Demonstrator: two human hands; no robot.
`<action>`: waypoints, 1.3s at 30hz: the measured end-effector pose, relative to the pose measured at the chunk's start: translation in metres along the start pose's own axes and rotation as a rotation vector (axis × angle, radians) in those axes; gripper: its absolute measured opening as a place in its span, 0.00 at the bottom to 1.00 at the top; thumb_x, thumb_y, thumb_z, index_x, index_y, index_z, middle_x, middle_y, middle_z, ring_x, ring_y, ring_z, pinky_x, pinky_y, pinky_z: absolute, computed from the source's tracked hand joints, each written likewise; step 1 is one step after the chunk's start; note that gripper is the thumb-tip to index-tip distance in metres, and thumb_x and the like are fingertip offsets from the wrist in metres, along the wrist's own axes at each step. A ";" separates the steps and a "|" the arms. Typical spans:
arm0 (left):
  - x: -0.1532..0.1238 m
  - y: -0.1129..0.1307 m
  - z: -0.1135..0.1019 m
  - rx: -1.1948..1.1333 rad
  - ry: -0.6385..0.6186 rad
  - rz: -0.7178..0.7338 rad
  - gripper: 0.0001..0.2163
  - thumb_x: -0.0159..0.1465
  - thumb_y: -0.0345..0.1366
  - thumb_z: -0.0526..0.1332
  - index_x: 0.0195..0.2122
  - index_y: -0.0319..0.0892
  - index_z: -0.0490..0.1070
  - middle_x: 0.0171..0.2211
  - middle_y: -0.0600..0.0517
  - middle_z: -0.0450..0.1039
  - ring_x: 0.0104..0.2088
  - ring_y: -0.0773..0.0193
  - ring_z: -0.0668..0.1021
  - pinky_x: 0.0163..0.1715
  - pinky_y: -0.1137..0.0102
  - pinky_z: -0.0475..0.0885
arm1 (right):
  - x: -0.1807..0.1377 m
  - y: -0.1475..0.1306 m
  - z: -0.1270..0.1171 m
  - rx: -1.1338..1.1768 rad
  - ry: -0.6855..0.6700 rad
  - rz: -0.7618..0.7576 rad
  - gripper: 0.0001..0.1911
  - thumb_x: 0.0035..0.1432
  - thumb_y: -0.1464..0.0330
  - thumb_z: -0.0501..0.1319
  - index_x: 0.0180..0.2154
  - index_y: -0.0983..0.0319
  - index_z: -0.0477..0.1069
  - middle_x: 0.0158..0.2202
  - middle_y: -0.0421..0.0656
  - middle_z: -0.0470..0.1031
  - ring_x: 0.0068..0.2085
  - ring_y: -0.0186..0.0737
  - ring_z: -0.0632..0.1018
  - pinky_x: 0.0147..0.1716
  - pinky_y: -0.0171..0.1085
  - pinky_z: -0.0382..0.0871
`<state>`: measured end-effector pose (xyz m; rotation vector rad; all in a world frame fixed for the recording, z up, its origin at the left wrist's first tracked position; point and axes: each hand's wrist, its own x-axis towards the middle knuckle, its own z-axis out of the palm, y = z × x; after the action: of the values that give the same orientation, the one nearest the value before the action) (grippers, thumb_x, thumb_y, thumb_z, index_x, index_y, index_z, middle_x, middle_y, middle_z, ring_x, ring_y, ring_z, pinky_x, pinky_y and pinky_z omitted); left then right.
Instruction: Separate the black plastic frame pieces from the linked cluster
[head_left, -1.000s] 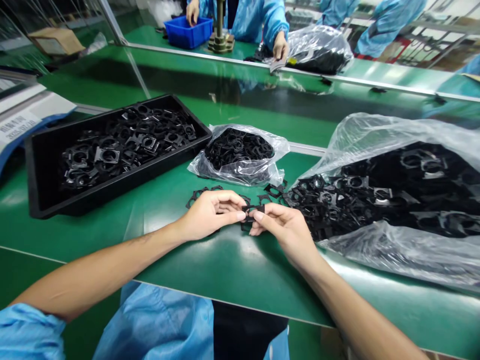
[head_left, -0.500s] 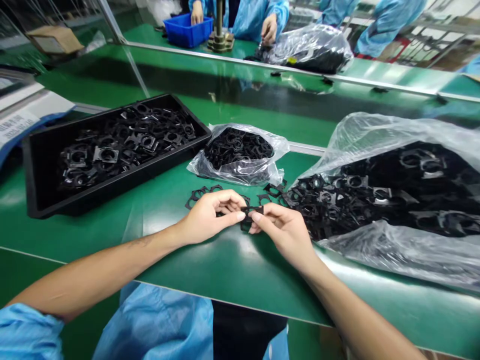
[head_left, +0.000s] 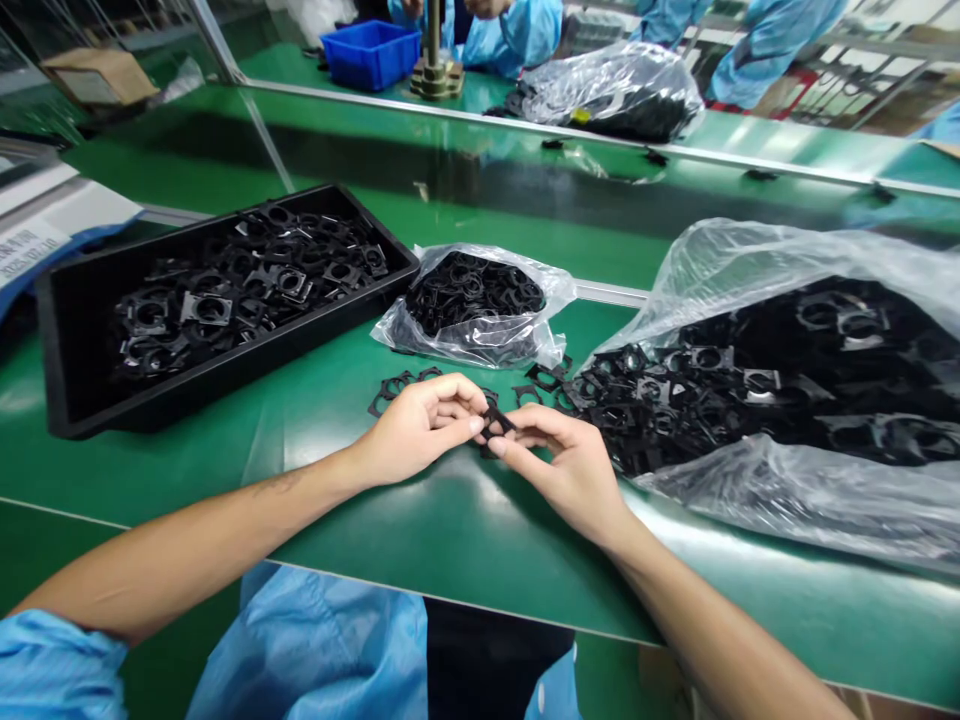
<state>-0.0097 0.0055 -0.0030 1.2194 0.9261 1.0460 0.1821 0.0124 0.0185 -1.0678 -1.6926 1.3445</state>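
Note:
Over the green table, a small black plastic frame (head_left: 496, 421) with a round opening is held tilted between my two hands. My left hand (head_left: 416, 430) pinches its left end between thumb and fingers. From the other side, the thumb and fingers of my right hand (head_left: 574, 465) close around its right end; fingertips hide part of it. Thin black rings (head_left: 394, 386) lie just behind my left hand. Beyond them sits a clear bag of black rings (head_left: 476, 295). To the right, a large open plastic bag (head_left: 720, 240) spills similar black frames (head_left: 660, 390) onto the table.
A black tray (head_left: 232, 385) heaped with black frames stands at the left. A metal rail (head_left: 480, 117) crosses behind. Beyond it are a blue bin (head_left: 371, 55), a metal post base (head_left: 436, 80), another filled bag (head_left: 615, 90) and co-workers in blue sleeves (head_left: 517, 35).
The black frame has turned and tilted between my fingers, and my right thumb has shifted slightly down and left. Across the rail, a co-worker's hands have left the blue bin and the bag.

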 end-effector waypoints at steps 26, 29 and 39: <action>0.001 0.007 0.001 -0.014 0.090 0.014 0.15 0.55 0.44 0.74 0.31 0.36 0.77 0.28 0.51 0.80 0.28 0.65 0.82 0.32 0.73 0.79 | -0.003 -0.002 -0.003 -0.182 0.113 -0.264 0.05 0.61 0.73 0.65 0.33 0.61 0.78 0.30 0.40 0.77 0.31 0.35 0.76 0.33 0.34 0.71; 0.001 0.008 0.001 0.004 0.068 0.019 0.15 0.56 0.45 0.73 0.31 0.36 0.77 0.28 0.50 0.80 0.28 0.64 0.82 0.32 0.72 0.78 | -0.003 -0.004 -0.003 -0.172 0.109 -0.218 0.05 0.62 0.71 0.64 0.32 0.61 0.78 0.30 0.41 0.77 0.31 0.35 0.76 0.31 0.34 0.70; 0.002 0.008 -0.001 0.000 0.038 0.001 0.16 0.58 0.47 0.72 0.30 0.37 0.76 0.27 0.50 0.79 0.29 0.63 0.81 0.34 0.71 0.78 | -0.004 -0.003 -0.003 -0.046 0.053 -0.086 0.09 0.62 0.62 0.65 0.34 0.60 0.78 0.32 0.43 0.76 0.32 0.37 0.77 0.32 0.35 0.72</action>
<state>-0.0107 0.0080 0.0047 1.2040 0.9546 1.0729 0.1861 0.0094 0.0218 -1.0351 -1.7181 1.2185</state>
